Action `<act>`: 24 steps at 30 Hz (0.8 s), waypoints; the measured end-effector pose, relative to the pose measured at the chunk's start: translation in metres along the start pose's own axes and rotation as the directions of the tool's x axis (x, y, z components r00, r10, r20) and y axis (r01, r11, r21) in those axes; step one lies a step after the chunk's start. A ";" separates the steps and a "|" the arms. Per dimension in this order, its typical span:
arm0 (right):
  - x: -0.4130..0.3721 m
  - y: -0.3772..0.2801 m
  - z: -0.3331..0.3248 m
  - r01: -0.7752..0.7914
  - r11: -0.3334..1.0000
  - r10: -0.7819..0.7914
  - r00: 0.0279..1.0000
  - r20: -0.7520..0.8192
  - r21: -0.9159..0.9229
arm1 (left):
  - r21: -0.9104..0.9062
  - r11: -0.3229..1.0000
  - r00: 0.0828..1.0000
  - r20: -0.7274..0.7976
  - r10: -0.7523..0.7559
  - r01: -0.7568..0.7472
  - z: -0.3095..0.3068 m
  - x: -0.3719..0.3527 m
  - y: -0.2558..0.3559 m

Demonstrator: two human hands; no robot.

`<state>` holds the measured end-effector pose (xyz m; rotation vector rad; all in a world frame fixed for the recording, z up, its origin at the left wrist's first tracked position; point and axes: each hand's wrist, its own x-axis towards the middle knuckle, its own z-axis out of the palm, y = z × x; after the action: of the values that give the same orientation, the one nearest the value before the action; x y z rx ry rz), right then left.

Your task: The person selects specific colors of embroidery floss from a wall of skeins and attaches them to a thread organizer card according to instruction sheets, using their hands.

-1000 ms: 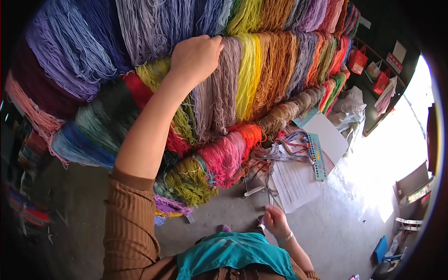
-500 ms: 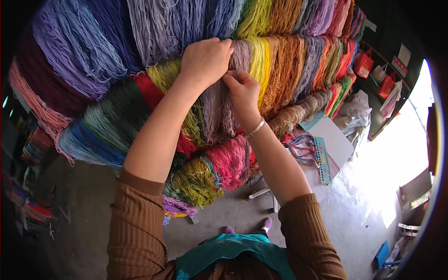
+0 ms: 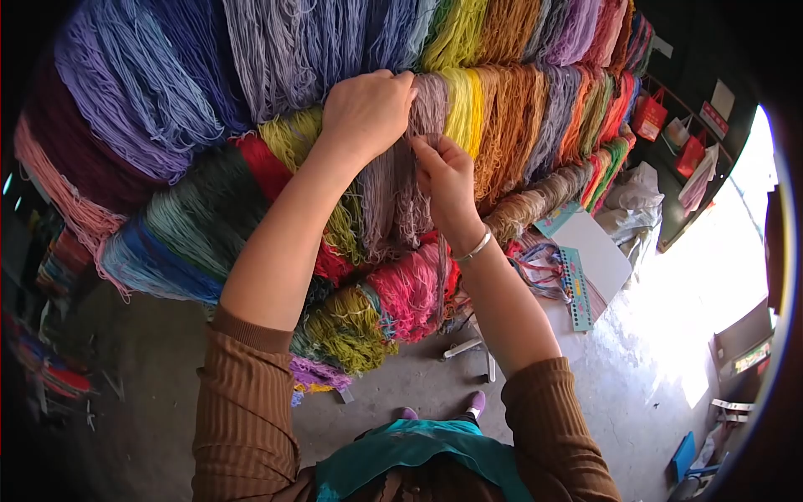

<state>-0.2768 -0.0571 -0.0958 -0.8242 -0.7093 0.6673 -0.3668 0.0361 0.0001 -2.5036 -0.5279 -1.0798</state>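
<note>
Yarn wall (image 3: pixel 209 100) fills the view: hanging skeins in purple, yellow, orange, red and green. Grey concrete floor (image 3: pixel 401 385) below; white board (image 3: pixel 602 251) with a teal card (image 3: pixel 573 289) lies on it at right. Left hand (image 3: pixel 368 109) clenched over the top of the mauve-grey skein (image 3: pixel 393 201), which hangs between yellow-green and yellow bundles. Right hand (image 3: pixel 447 180) just below, fingertips pinched shut on a few of its strands.
</note>
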 end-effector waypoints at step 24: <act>-0.089 -0.026 -0.028 -0.204 0.976 0.199 0.978 0.070 0.073 | 0.056 0.998 0.996 0.083 -0.018 0.013 0.000 0.001 -0.002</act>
<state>-0.3011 -0.1495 -0.1138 -0.8109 -0.6563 0.9019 -0.3672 0.0381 0.0017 -2.5082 -0.5939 -0.9565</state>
